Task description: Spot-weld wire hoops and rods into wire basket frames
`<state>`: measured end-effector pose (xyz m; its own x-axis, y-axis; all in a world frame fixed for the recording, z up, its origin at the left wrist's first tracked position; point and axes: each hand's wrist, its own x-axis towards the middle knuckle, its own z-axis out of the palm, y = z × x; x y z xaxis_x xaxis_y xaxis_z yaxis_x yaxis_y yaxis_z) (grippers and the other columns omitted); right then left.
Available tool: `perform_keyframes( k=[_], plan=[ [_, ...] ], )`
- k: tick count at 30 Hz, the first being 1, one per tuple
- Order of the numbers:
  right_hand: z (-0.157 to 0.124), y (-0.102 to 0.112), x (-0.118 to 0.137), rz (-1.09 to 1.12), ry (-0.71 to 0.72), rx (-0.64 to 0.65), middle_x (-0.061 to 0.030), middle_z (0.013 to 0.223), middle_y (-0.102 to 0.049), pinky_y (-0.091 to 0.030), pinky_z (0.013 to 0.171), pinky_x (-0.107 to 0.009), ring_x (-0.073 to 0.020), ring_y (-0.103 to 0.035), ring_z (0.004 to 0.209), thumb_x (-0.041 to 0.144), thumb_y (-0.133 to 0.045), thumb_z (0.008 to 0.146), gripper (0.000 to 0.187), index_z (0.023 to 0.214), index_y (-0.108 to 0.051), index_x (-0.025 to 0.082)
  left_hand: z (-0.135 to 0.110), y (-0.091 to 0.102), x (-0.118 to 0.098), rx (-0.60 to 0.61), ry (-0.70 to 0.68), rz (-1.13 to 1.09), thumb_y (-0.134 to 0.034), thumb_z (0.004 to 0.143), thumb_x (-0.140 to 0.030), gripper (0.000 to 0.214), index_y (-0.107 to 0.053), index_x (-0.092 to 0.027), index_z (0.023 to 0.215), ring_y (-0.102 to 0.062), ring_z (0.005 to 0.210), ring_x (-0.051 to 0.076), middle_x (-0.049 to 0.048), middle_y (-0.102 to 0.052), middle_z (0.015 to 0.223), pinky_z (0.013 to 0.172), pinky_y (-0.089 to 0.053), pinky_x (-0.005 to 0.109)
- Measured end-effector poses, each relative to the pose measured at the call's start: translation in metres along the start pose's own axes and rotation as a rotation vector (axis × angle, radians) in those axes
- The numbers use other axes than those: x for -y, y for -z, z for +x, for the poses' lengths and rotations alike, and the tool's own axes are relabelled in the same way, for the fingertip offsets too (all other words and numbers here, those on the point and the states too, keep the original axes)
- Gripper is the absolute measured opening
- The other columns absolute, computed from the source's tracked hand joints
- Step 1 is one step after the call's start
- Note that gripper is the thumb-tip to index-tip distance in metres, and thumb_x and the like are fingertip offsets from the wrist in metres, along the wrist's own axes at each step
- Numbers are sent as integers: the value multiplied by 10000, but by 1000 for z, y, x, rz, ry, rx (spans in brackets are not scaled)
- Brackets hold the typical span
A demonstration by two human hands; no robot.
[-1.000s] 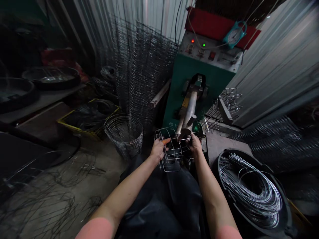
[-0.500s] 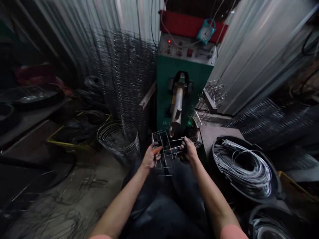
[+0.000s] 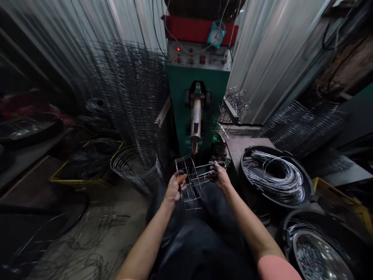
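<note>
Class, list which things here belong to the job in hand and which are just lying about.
Job in hand:
left hand
right hand
wire cage frame
orange item
green welding machine

Lying about:
coiled wire in black tub
round wire basket
wire scraps on floor

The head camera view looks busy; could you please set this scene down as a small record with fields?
Left hand: grips a wire frame and an orange-tipped item
Right hand: grips the wire frame's other side
Machine ahead: green spot welder
Right side: wire rods coiled in a black tub
Left side: round wire basket
Behind: stacked wire mesh
</note>
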<state>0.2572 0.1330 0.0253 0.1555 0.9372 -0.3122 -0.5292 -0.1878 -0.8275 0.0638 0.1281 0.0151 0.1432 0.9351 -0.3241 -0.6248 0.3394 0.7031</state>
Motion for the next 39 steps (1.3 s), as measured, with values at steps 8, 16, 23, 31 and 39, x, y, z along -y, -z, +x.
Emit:
perform_keyframes(
  k=[8, 16, 23, 31, 39],
  plan=[
    [4, 23, 39, -653, 574, -176, -7, 725, -613, -443, 620, -237, -166, -554, 743, 410, -737, 592, 244, 705, -646, 215, 6, 0, -12, -24, -64, 48, -762, 479, -186, 510, -460, -182, 889, -306, 392, 19, -103, -427, 550, 364, -210, 150],
    [61, 36, 56, -795, 370, 131, 21, 608, -602, -390, 576, -223, -124, -518, 600, 408, -683, 613, 245, 658, -668, 168, 23, -15, -25, -20, -58, 52, -782, 451, -187, 529, -446, -183, 860, -284, 383, 11, -118, -380, 537, 362, -186, 155],
    [93, 32, 50, -664, 328, 67, 35, 563, -573, -366, 488, -191, -93, -478, 514, 414, -711, 560, 285, 677, -658, 160, 44, -30, -33, -87, -78, 65, -781, 422, -172, 527, -439, -180, 823, -313, 386, 13, -103, -411, 558, 363, -203, 164],
    [114, 36, 50, -648, 330, 57, 33, 581, -577, -392, 494, -189, -91, -490, 523, 426, -719, 549, 307, 673, -640, 157, 64, -32, -33, -113, -51, 63, -762, 440, -129, 483, -442, -175, 798, -325, 386, 21, -99, -408, 523, 364, -197, 158],
    [113, 43, 56, -716, 328, 126, 34, 604, -555, -380, 523, -196, -93, -481, 548, 437, -682, 614, 297, 694, -617, 158, 65, -30, -35, -74, -23, 89, -762, 435, -139, 487, -446, -169, 804, -318, 391, 12, -87, -451, 547, 364, -185, 148]
  ],
)
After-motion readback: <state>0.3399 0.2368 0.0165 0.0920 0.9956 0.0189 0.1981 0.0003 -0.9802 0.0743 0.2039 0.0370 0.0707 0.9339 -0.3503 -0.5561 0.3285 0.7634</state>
